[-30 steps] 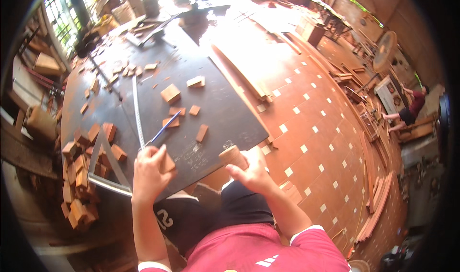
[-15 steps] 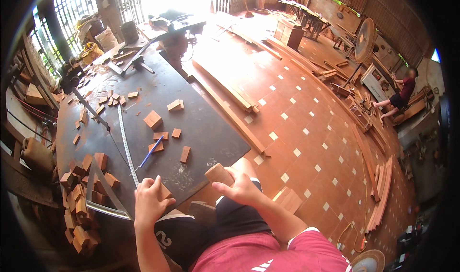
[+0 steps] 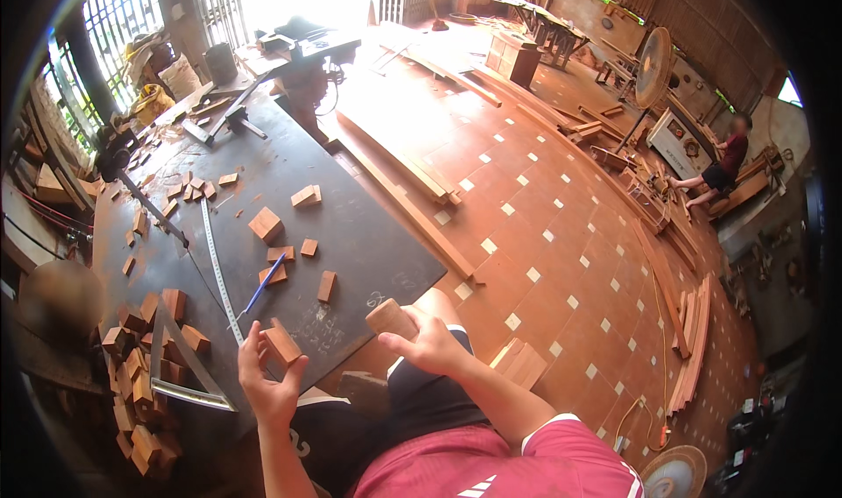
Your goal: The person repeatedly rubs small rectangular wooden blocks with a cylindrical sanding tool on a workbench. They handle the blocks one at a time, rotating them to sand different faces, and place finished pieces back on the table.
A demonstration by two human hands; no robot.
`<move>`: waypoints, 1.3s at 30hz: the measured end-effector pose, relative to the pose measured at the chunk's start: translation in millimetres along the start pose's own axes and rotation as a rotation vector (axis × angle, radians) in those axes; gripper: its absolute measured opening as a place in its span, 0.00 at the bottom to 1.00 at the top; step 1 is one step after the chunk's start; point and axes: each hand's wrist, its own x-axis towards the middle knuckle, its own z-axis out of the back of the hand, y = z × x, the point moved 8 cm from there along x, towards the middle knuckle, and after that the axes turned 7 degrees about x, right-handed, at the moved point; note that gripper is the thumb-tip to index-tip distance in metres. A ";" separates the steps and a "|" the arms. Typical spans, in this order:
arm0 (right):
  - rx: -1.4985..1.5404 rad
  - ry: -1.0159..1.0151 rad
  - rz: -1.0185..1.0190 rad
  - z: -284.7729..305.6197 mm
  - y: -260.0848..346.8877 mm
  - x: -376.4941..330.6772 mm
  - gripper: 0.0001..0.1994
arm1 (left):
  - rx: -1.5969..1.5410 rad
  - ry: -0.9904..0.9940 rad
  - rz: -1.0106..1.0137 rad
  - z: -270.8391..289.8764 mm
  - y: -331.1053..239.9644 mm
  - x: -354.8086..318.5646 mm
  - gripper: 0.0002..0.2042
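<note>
My left hand grips a small reddish wooden block at the near edge of the dark worktable. My right hand holds a second, lighter wooden block just off the table's corner, above my lap. Both blocks are lifted clear of the surface. A blue pen lies on the table just beyond my left hand, next to a steel ruler.
Several loose wooden blocks are scattered on the table. A pile of blocks and a metal square sit at the left. Long planks lie on the tiled floor. A person sits far right beside a fan.
My left hand let go of the blue pen, which now lies on the table, and holds a block instead. My right hand has lifted its block off the table edge. The view tilted up.
</note>
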 end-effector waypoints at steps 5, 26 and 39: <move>0.029 -0.039 0.082 -4.6 -0.5 3.4 0.32 | -0.055 0.053 0.032 -11.4 18.4 -1.0 0.36; -0.255 0.312 0.548 -95.9 59.6 29.9 0.38 | 0.229 0.156 0.004 -17.3 19.0 3.2 0.34; -0.358 0.305 0.644 -104.5 73.8 31.5 0.39 | 0.250 0.165 -0.062 -16.8 20.2 6.4 0.32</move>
